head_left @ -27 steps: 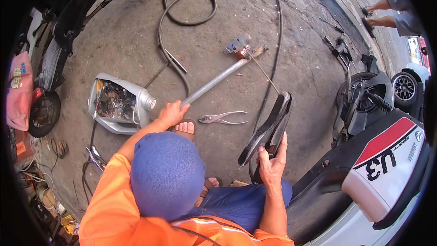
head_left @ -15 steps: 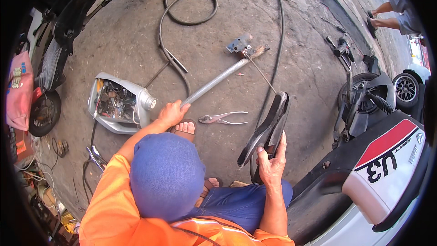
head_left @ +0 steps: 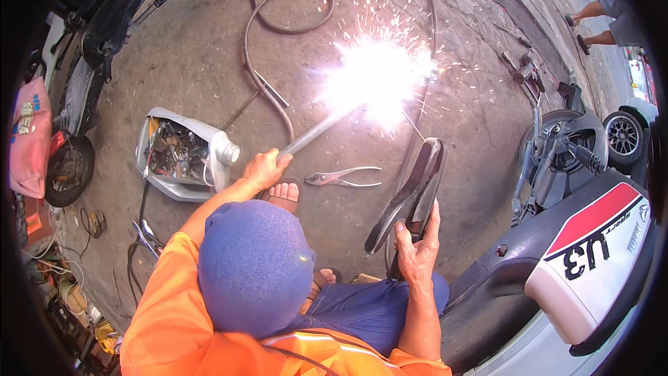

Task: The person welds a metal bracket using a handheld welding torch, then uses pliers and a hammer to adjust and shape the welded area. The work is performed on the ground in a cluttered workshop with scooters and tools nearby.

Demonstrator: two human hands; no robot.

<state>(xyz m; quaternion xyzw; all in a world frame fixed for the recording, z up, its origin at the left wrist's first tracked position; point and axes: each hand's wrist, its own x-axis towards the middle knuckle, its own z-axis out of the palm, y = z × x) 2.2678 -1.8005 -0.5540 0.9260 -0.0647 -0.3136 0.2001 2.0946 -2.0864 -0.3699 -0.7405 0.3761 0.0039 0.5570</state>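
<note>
Left hand [head_left: 266,169], centre left of the frame: fingers curled around the near end of a grey metal pipe [head_left: 316,134], which slants up and right toward the upper centre. Right hand [head_left: 417,251], lower right of centre: wrapped around a black rod holder [head_left: 407,198], thumb on its near side. Thin rod [head_left: 415,128]: issues from the holder's tip, its far end lost in the glare. White glare [head_left: 376,73], upper centre, with sparks flying outward: hides the pipe's far end and whatever joins it there. Pliers [head_left: 320,178], centre: on the ground, handles apart, untouched. Silver container [head_left: 221,146], left of centre: one side cut away, small metal parts inside. Step in hand, as judged: arc welding at the pipe's far end. Next move, as judged: calls for a steady pipe and fine control of the rod tip.
</note>
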